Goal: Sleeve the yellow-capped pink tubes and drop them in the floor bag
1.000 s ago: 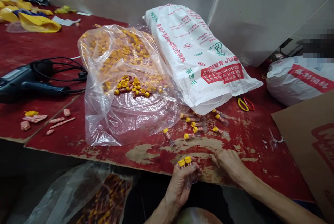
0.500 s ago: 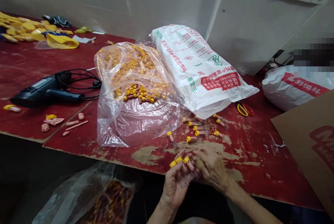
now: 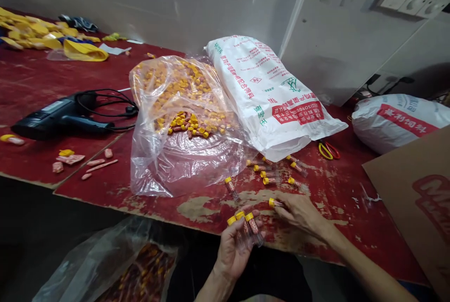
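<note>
Three yellow-capped clear tubes [image 3: 252,224] with pink pieces inside lie side by side in my left hand [image 3: 234,250], its thumb pressed over them. My right hand [image 3: 298,213] pinches another capped tube [image 3: 276,203] just above the table edge, to the right of my left hand. One tube [image 3: 231,188] lies alone on the red table. Several more tubes [image 3: 269,180] are scattered in front of the white sack. A clear plastic bag [image 3: 154,170] holds many yellow-capped tubes.
Behind stands a printed white sack [image 3: 260,86]. Scissors [image 3: 328,149] lie right of it. A black heat gun [image 3: 52,114] with its cable is at left, near pink scraps [image 3: 72,159]. A cardboard box [image 3: 397,175] blocks the right edge. Below the table hangs another bag [image 3: 87,255].
My right hand has moved away from my left hand and now holds a tube. One tube of the scattered group on the table is gone from its place.
</note>
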`<state>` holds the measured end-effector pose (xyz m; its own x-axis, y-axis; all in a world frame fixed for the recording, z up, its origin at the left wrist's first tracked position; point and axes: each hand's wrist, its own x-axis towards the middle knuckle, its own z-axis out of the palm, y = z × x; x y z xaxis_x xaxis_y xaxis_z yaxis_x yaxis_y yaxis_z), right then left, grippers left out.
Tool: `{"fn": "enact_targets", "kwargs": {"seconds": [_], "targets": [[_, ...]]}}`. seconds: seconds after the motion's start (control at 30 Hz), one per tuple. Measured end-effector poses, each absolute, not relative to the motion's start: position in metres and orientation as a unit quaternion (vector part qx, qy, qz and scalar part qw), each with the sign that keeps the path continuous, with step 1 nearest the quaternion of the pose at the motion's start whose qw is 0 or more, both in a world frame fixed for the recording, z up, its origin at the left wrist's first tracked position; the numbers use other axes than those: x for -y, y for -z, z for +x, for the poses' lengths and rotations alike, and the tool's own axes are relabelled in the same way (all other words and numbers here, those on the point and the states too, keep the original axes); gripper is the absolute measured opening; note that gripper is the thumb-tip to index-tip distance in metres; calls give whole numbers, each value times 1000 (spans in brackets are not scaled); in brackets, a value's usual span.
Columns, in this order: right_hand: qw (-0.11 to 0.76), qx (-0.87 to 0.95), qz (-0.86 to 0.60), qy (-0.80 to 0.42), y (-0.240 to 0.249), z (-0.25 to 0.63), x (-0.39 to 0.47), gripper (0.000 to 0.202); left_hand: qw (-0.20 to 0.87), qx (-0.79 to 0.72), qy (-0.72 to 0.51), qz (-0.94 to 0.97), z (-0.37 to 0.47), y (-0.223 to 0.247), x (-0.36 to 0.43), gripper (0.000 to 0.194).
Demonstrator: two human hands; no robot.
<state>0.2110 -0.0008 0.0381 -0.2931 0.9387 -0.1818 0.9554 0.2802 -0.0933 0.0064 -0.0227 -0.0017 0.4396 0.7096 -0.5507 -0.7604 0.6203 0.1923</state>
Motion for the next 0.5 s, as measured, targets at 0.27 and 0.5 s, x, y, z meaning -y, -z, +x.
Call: {"fn": "enact_targets", "kwargs": {"seconds": [0.27, 0.5], "targets": [[269, -743, 608, 68, -43, 220, -9, 23, 860, -302, -410, -45, 6, 4, 20, 44], [261, -724, 633, 91, -27, 217, -14, 28, 865, -298, -400, -63, 10, 6, 13, 42]]}}
